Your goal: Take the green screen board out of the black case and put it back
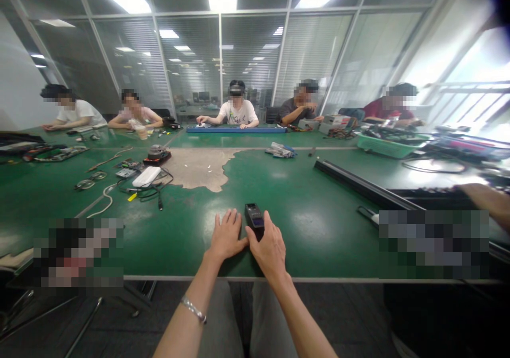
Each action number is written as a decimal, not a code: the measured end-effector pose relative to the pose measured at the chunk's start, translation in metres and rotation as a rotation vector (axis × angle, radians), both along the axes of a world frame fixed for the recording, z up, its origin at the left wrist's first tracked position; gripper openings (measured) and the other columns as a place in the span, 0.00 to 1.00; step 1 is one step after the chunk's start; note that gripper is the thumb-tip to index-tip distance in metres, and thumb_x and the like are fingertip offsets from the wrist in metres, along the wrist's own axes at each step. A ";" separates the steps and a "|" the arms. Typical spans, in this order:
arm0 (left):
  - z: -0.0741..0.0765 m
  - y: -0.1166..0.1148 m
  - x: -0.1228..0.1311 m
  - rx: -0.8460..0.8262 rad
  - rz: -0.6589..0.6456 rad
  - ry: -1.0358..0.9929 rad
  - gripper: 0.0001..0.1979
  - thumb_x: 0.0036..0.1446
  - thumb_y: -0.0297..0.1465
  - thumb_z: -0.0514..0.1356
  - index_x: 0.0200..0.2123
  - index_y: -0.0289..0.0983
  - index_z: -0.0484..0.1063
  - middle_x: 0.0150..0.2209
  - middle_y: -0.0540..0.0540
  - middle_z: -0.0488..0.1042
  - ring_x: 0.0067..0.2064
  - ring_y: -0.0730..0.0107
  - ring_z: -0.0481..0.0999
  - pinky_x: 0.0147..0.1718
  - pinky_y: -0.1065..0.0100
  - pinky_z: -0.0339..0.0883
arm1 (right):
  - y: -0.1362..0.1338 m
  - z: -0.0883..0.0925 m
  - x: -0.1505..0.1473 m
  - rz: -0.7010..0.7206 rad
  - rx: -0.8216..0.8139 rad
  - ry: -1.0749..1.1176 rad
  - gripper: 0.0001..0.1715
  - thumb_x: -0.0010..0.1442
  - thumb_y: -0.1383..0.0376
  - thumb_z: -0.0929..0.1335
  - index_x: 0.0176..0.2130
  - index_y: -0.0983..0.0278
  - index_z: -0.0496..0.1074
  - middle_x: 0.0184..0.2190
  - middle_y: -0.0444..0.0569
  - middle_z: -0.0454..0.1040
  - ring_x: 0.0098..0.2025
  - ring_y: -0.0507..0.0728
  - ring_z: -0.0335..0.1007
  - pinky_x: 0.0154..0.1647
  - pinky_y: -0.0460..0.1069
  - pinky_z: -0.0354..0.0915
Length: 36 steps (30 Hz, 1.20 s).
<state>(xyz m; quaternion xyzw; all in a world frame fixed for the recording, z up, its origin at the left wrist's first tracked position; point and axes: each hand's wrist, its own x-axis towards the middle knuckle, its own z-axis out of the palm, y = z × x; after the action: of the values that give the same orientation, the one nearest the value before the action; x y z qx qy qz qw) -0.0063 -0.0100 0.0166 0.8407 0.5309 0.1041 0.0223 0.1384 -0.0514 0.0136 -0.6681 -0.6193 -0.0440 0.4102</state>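
A small black device (254,218) with a bluish face lies on the green table (319,230), close to the near edge. My left hand (226,236) rests flat on the table just left of it, fingers stretched out, holding nothing. My right hand (270,246) lies against the device's right side, with the thumb reaching across its near end and the fingers along its flank. A silver bracelet (193,309) sits on my left wrist.
A white box with black cables (146,177) lies to the far left, near a worn bare patch (199,169) of table. A long black rail (358,185) runs diagonally on the right. A green tray (384,145) stands at the back right. Several people sit along the far side; another person's arm (488,198) reaches in at right.
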 end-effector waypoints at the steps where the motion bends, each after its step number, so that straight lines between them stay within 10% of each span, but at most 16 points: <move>1: 0.000 0.000 0.000 -0.003 0.000 0.001 0.37 0.61 0.51 0.48 0.67 0.36 0.53 0.70 0.39 0.48 0.70 0.51 0.43 0.66 0.44 0.34 | 0.000 0.000 0.000 0.000 0.016 0.007 0.41 0.63 0.49 0.63 0.65 0.73 0.56 0.54 0.64 0.71 0.53 0.66 0.67 0.52 0.59 0.64; 26: 0.002 -0.001 0.001 -0.015 0.002 -0.001 0.38 0.61 0.52 0.49 0.67 0.37 0.52 0.70 0.39 0.48 0.70 0.52 0.43 0.66 0.44 0.33 | 0.003 0.001 0.002 -0.013 0.007 -0.035 0.32 0.62 0.55 0.63 0.60 0.71 0.63 0.47 0.61 0.75 0.50 0.65 0.69 0.50 0.57 0.65; 36: 0.008 -0.002 0.000 -0.033 -0.004 -0.001 0.40 0.60 0.57 0.47 0.67 0.37 0.53 0.70 0.38 0.49 0.70 0.49 0.43 0.65 0.42 0.35 | 0.008 0.030 0.004 -0.041 0.024 0.050 0.34 0.61 0.53 0.64 0.59 0.72 0.66 0.50 0.61 0.75 0.50 0.65 0.70 0.52 0.57 0.64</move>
<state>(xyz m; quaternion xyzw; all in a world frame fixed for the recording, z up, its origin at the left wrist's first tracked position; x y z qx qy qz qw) -0.0058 -0.0122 0.0243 0.8414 0.5307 0.0957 0.0364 0.1429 -0.0433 0.0435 -0.6764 -0.5945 -0.0430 0.4326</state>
